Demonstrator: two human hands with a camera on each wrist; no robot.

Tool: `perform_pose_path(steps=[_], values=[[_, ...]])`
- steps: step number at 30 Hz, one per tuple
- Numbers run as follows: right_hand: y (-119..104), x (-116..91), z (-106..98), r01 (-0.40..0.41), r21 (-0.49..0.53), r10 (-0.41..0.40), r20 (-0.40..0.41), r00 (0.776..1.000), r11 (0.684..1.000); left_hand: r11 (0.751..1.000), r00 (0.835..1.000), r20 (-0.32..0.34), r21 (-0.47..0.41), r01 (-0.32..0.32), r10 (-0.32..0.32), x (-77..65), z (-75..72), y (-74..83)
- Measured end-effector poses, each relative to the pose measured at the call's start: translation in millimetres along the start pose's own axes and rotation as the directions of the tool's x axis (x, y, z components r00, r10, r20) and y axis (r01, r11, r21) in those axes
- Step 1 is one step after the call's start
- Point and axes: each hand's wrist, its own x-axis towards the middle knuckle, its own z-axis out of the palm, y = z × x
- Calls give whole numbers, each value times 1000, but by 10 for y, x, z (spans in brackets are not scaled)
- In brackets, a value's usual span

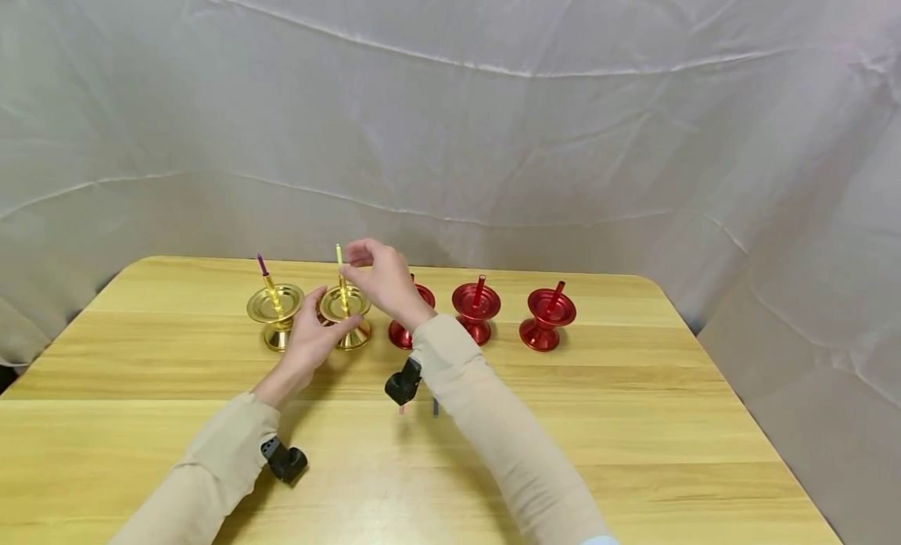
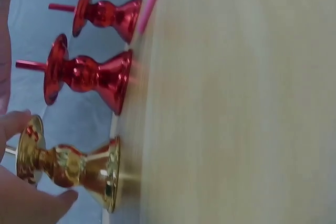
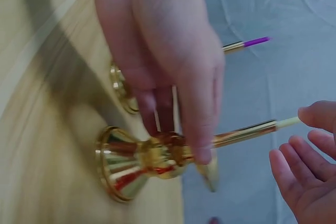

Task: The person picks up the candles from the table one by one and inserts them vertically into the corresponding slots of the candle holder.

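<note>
A gold candle holder point(image 1: 354, 335) with a dish and an upright tube stands near the table's back edge, a thin pale yellow candle point(image 1: 339, 254) sticking up from its tube. My left hand point(image 1: 314, 331) grips this holder around its dish and neck. Beside the candle is my right hand point(image 1: 383, 279), its fingers parted; in the right wrist view the thumb point(image 3: 318, 115) is at the candle's upper end, and whether it touches cannot be told. To the left stands another gold holder point(image 1: 276, 338), with a purple candle point(image 1: 262, 263) in its tube.
Three red candle holders stand in the same row to the right: one point(image 1: 400, 335) partly behind my right hand, a middle one point(image 1: 476, 330) and a far one point(image 1: 540, 335). A pink stick point(image 1: 402, 410) and a blue stick point(image 1: 436, 408) lie nearer. Grey cloth point(image 1: 450, 154) hangs behind the table.
</note>
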Motion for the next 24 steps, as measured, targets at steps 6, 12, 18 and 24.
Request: perform_pose_path(steps=[6, 12, 18, 24], values=[[-160, -41, -253, 63, 19, -63, -33, 997, 998, 999, 997, -60, 28, -38, 40, -60, 43, 69], [-230, -139, -537, 115, 44, -112, -63, 992, 992, 988, 988, -104, 111, -103, 115, -146, 90, 134], [-138, -346, -762, 117, 34, -114, -88, 990, 993, 974, 970, -151, 153, -166, 189, -272, 132, 178], [64, -663, -892, 109, 15, -107, -97, 989, 994, 967, 950, -193, 123, -223, 243, -404, 197, 217]])
